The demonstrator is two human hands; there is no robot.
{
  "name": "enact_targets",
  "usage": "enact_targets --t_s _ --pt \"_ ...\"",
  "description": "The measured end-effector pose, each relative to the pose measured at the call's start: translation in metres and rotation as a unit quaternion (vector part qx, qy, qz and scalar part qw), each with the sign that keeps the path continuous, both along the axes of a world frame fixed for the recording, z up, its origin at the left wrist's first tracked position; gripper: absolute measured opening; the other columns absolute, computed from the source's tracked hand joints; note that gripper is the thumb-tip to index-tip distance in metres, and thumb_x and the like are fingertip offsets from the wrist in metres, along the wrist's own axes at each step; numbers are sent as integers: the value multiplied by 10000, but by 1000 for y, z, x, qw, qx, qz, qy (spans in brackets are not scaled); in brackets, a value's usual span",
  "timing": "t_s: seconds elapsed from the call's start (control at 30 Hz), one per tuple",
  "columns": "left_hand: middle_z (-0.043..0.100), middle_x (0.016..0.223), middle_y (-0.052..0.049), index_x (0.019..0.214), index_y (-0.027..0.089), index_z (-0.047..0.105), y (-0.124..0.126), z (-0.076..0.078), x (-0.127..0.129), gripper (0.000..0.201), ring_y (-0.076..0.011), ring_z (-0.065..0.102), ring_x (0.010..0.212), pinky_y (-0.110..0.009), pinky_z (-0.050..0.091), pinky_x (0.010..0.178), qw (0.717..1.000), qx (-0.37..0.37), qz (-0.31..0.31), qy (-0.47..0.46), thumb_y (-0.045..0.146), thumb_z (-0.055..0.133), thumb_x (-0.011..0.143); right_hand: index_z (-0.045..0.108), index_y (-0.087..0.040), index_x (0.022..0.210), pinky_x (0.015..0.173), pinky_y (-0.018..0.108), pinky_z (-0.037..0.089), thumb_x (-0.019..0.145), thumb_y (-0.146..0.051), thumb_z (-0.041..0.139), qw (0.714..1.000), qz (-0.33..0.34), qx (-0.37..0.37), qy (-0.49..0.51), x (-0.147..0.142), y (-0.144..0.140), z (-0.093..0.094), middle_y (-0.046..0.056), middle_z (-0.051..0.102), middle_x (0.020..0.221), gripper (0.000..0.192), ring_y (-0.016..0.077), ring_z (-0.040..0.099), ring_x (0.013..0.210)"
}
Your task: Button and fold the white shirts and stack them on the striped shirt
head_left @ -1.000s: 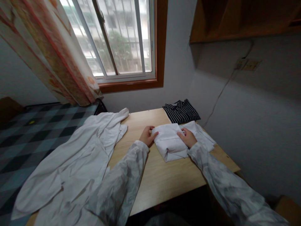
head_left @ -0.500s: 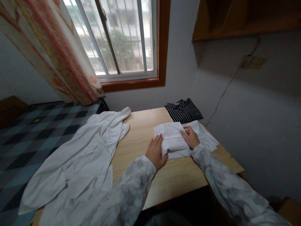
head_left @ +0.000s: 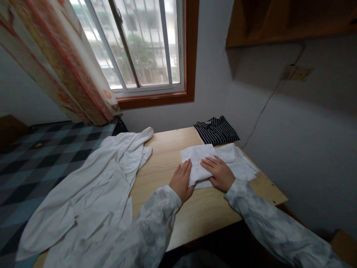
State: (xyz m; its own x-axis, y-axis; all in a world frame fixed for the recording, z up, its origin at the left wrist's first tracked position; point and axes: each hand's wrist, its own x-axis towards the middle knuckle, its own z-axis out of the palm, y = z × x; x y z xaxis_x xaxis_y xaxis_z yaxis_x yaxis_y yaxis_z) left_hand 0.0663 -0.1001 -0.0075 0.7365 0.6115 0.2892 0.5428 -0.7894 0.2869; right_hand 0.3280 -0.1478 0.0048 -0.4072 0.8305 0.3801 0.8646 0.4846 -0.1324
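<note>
Folded white cloth [head_left: 203,163]: near edge covered by the left hand [head_left: 182,181] and right hand [head_left: 220,174].
Second white garment [head_left: 242,167]: partly under the folded cloth; shape unclear.
Loose white shirt [head_left: 92,197]: cut off at the bottom edge.
Table [head_left: 206,212]: left part hidden under the loose white shirt.
Shelf [head_left: 279,22]: cropped by the top edge.
Wall socket [head_left: 295,72]: too dim to read.

Both arms come in from the bottom edge in long, loose sleeves, pale grey-white with a soft mottled, cloudy pattern of darker grey patches. The fabric looks thin and creased, bunching into folds along the forearms, and each sleeve ends in a plain cuff at the wrist. The left hand [head_left: 182,180] and right hand [head_left: 219,173] are bare, no gloves, rings or watch showing.
</note>
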Motion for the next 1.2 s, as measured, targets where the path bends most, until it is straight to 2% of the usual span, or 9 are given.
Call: enact_targets --t_s 0.23,0.4,0.63,0.77,0.83,0.93,1.03,1.1,1.2 --pt "244 1797 -170 1710 98 243 1 6 -9 1016 -328 193 1675 -539 154 1367 998 11 -11 67 173 623 770 757 -241 1366 1296 585 324 803 -30 562 995 -1 95 -14 26 2 1 35 727 1441 631 333 574 1430" --pt "344 1762 -161 1669 121 374 3 13 -23 913 -352 333 1618 -544 192 1351 993 -5 -47 110 256 634 805 600 -171 1555 1198 504 463 782 -50 506 996 84 18 -39 44 -23 -19 82 591 1605 788 294 574 1439" --pt "310 1778 -148 1688 173 357 9 11 -37 932 -377 301 1632 -616 176 1341 986 -5 -101 130 284 656 812 530 -217 1613 1216 507 427 849 -57 475 995 92 -34 -16 49 -32 -23 73 557 1637 782 262 520 1489" --pt "327 1771 -141 1698 222 341 9 7 -50 883 -378 342 1615 -640 260 1314 992 -23 -110 65 404 660 894 507 -216 1625 1219 524 420 911 -107 482 995 91 -38 0 43 -33 -22 92 541 1648 723 276 519 1488" --pt "431 1717 -141 1635 245 441 11 7 -52 717 -345 448 1555 -600 357 1283 995 -41 -89 -5 464 611 974 502 -216 1625 1224 535 417 951 -155 498 995 90 -43 11 38 -35 -23 102 514 1668 676 287 510 1494" --pt "639 1484 -169 1405 211 628 20 6 -41 449 -310 616 1375 -541 494 1186 990 -49 37 -129 472 534 1052 501 -221 1621 1225 545 420 994 -197 504 994 96 -47 25 32 -40 -23 112 484 1688 627 295 493 1506" --pt "705 1269 -178 1288 181 658 30 1 -23 492 -347 676 1232 -572 553 1098 974 -32 148 -169 567 649 983 493 -231 1625 1234 559 411 1028 -211 491 994 97 -43 32 30 -42 -24 117 486 1685 598 296 485 1514" --pt "669 1361 -200 1361 172 626 33 -6 -15 666 -388 644 1294 -607 527 1130 978 -21 140 -152 626 751 890 484 -240 1632 1241 571 404 1041 -220 489 994 96 -40 35 29 -42 -24 120 483 1686 591 297 476 1524" --pt "499 1609 -227 1521 181 520 33 -16 -16 788 -412 526 1466 -621 459 1212 988 -27 66 -138 553 778 875 494 -259 1628 1247 568 405 1068 -246 492 994 99 -38 42 26 -43 -23 119 471 1694 560 292 464 1537"
